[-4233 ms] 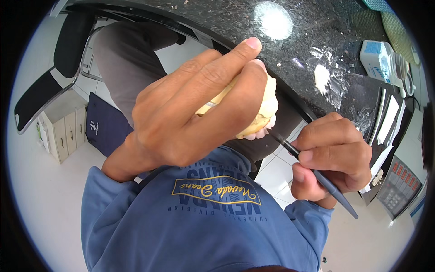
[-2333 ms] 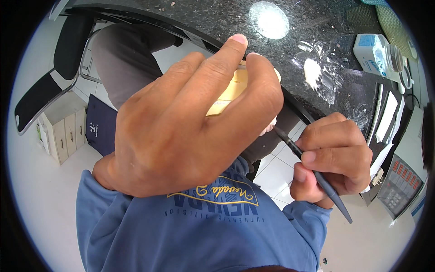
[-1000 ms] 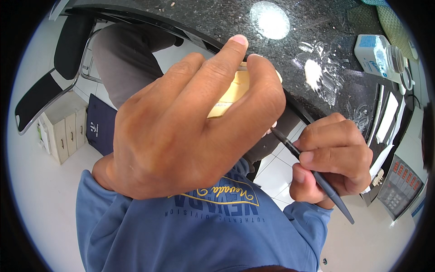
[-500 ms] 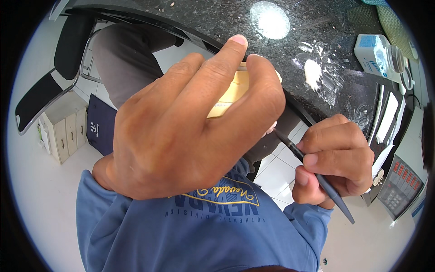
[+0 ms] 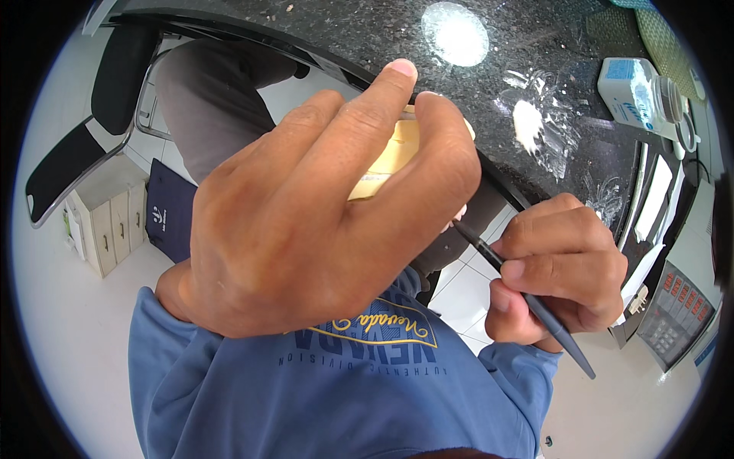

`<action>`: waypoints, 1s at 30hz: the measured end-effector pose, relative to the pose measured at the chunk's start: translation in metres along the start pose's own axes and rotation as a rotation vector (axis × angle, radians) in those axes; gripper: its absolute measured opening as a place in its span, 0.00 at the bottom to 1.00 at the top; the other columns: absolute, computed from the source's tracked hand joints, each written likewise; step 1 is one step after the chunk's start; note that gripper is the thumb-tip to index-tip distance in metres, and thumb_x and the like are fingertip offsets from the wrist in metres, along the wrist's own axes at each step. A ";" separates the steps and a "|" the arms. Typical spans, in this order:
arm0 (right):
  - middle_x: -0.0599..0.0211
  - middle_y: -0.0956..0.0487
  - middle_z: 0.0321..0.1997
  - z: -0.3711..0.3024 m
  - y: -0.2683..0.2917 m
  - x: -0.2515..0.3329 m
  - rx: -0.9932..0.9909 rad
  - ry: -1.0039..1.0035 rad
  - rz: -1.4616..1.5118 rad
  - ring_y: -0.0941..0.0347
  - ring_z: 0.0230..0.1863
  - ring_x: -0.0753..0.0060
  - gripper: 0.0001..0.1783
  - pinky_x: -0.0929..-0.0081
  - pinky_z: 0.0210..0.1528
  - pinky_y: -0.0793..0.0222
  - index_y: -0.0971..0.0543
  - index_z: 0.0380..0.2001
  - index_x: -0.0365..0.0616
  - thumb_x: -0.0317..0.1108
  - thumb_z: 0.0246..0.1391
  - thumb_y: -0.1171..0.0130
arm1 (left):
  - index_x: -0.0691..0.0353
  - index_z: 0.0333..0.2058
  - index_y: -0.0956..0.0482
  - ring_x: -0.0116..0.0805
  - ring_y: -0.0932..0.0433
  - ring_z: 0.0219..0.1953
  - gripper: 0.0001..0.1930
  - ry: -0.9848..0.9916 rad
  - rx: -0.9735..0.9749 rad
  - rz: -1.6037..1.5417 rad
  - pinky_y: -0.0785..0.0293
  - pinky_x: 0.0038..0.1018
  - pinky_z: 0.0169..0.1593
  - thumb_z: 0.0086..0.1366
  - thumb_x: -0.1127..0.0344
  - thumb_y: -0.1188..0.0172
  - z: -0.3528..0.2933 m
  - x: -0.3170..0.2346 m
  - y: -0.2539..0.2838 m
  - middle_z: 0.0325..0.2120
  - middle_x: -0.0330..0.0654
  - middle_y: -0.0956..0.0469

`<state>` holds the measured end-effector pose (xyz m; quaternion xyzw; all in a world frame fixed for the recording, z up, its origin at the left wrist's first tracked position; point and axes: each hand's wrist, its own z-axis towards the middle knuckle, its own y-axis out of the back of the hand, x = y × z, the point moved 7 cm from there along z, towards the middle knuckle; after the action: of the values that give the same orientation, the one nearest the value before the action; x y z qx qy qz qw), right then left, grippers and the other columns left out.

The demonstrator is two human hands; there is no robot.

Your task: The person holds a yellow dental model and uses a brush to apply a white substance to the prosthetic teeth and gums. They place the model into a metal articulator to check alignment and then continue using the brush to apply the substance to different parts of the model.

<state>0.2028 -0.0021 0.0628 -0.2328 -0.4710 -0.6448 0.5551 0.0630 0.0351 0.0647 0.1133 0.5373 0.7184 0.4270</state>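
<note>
Fingers curled round it, my left hand (image 5: 306,206) grips a pale yellow dental cast (image 5: 399,149). Much of the cast is hidden behind the back of the hand and the thumb. Small whitish, tooth-like bits show past the thumb at the cast's lower right. My right hand (image 5: 569,264) pinches a slim, dark, brush-like tool (image 5: 554,325) between thumb and fingers. Its fine tip points up and left and meets or nearly meets the tooth-like bits. Whether it touches them I cannot tell.
A dark speckled worktop (image 5: 344,34) lies beyond my hands, with a patch of white powder (image 5: 527,126) on it. A white bottle with a grey cap (image 5: 638,92) lies at the right, near a greenish cloth (image 5: 669,46). A black chair (image 5: 126,76) stands at the left.
My right hand and the tool have shifted slightly left, the tip moving a little left and down along the cast's edge. The left hand holds the cast almost still.
</note>
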 end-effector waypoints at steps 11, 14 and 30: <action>0.63 0.26 0.27 -0.004 0.005 0.002 -0.048 -0.008 -0.011 0.30 0.26 0.70 0.11 0.78 0.27 0.34 0.28 0.31 0.45 0.29 0.45 0.36 | 0.75 0.43 0.26 0.51 0.19 0.41 0.24 -0.026 0.036 -0.034 0.20 0.31 0.42 0.52 0.64 0.31 -0.002 0.004 -0.003 0.40 0.60 0.21; 0.62 0.26 0.27 -0.004 0.003 0.003 -0.033 -0.028 -0.010 0.30 0.26 0.70 0.12 0.77 0.27 0.34 0.29 0.32 0.45 0.29 0.46 0.36 | 0.76 0.44 0.27 0.50 0.19 0.42 0.24 -0.015 -0.041 -0.095 0.21 0.31 0.44 0.53 0.64 0.32 -0.007 0.010 -0.005 0.42 0.61 0.22; 0.58 0.24 0.27 -0.001 -0.002 -0.001 -0.012 0.035 0.061 0.28 0.24 0.68 0.11 0.75 0.26 0.32 0.26 0.30 0.40 0.25 0.41 0.36 | 0.78 0.48 0.31 0.50 0.21 0.47 0.25 -0.050 -0.150 -0.260 0.22 0.33 0.48 0.56 0.69 0.35 -0.015 0.016 -0.010 0.45 0.64 0.24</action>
<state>0.2010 -0.0027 0.0607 -0.2391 -0.4499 -0.6344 0.5814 0.0484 0.0372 0.0454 0.0284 0.4814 0.6923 0.5368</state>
